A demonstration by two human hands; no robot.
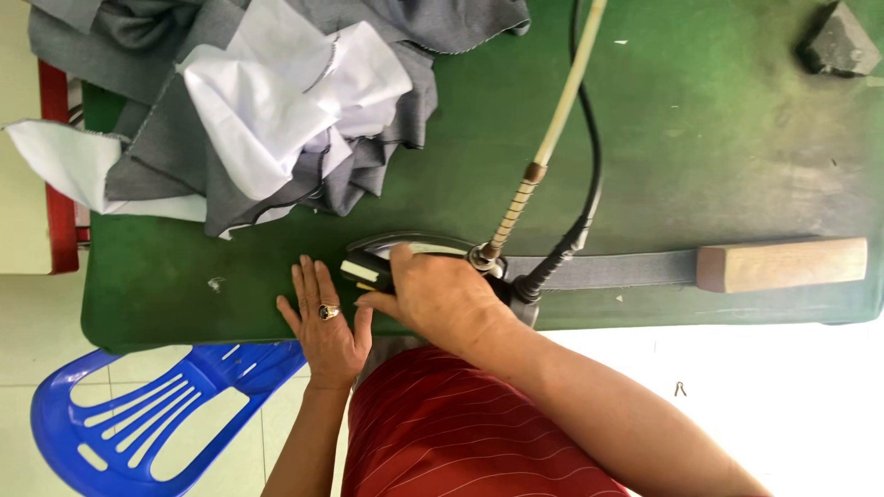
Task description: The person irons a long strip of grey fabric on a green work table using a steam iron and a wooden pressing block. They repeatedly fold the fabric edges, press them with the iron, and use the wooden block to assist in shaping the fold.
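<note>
My right hand (440,296) grips the handle of a steam iron (396,250) that rests on a long grey fabric strip (626,269) near the front edge of the green padded table (700,138). A beige hose (552,129) and a black cord (589,175) run from the iron's rear toward the far side. My left hand (324,322), with a ring on one finger, lies flat and open on the green cover just left of the iron's tip. A wooden block (781,263) sits on the strip's right end.
A heap of grey and white cloth pieces (267,101) fills the table's far left. A dark grey block (838,41) lies at the far right corner. A blue plastic chair (147,414) stands below the table at left, over a pale tiled floor.
</note>
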